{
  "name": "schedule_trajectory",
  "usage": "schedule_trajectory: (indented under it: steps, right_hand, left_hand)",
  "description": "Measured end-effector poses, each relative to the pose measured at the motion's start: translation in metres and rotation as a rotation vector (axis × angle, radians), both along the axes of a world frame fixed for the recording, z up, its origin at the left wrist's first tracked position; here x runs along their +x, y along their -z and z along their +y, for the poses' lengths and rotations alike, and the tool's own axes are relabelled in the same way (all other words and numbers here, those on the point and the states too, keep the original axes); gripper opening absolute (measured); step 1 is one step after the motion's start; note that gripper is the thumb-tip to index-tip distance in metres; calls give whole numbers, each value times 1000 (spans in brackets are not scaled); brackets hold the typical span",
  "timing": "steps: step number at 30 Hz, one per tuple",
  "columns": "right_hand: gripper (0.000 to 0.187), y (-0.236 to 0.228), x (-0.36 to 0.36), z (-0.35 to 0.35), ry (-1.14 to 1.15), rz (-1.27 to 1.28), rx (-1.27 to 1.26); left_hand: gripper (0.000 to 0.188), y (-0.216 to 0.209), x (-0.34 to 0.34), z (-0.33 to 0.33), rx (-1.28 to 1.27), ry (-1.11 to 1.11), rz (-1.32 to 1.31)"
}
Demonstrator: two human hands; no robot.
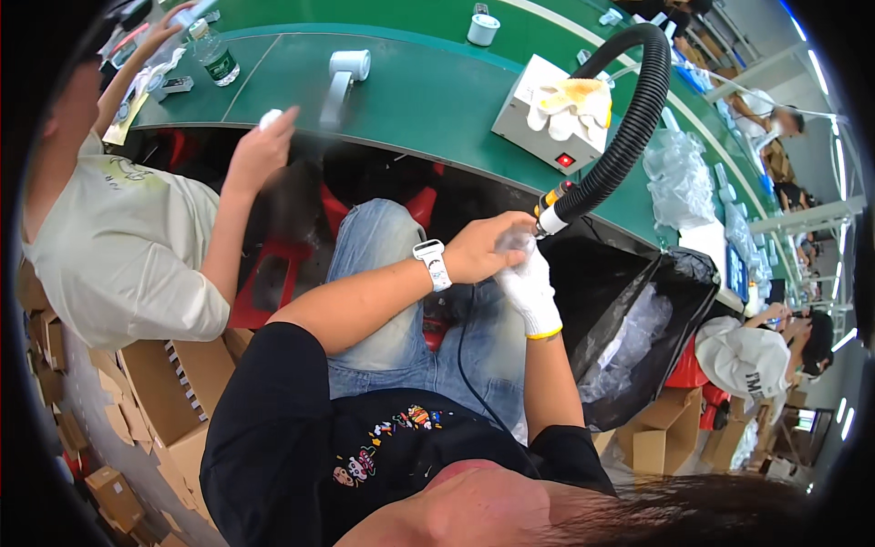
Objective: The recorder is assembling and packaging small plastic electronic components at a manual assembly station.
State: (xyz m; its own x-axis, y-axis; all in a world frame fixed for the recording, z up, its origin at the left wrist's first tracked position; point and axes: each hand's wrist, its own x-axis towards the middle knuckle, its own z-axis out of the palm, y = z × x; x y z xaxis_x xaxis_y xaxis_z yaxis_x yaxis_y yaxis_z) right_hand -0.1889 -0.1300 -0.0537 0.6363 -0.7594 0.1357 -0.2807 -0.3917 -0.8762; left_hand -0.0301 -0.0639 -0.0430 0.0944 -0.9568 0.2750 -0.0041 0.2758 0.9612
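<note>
My left hand (480, 251), bare with a white watch (432, 265) at the wrist, is closed around a small pale, blurred piece (516, 241) in front of my lap. My right hand (529, 294), in a white glove with a yellow cuff, meets it there, fingers curled up against the same piece. The kind of piece is hidden by the fingers and blur. Right beside it hangs the white end (551, 221) of a black corrugated hose (652, 100). A yellow and black handheld tool (554, 195) stands just behind that end.
On the green table (283, 82) are a grey box (524, 118) with a red switch and gloves on top, a grey-white round-headed device (349, 66) and a bottle (217, 59). A co-worker (137, 237) sits at my left. A black bag (629, 319) and cartons (661, 428) lie right.
</note>
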Motion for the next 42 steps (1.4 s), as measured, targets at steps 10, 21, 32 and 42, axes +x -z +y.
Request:
schedule_trajectory:
  steps: [10,21,32,42]
  right_hand:
    - [44,14,-14,12,-18,-285,759]
    - [21,48,-5,28,303,-344,840]
    - [11,53,-45,38,65,352,79]
    - [47,103,-145,10,783,-798,1234]
  left_hand:
    - [36,6,6,-11,275,-161,-103]
    - [29,15,1,-7,-66,-321,-347]
    - [16,22,26,-15,218,-46,-408]
    - [26,2,53,0,160,-277,165]
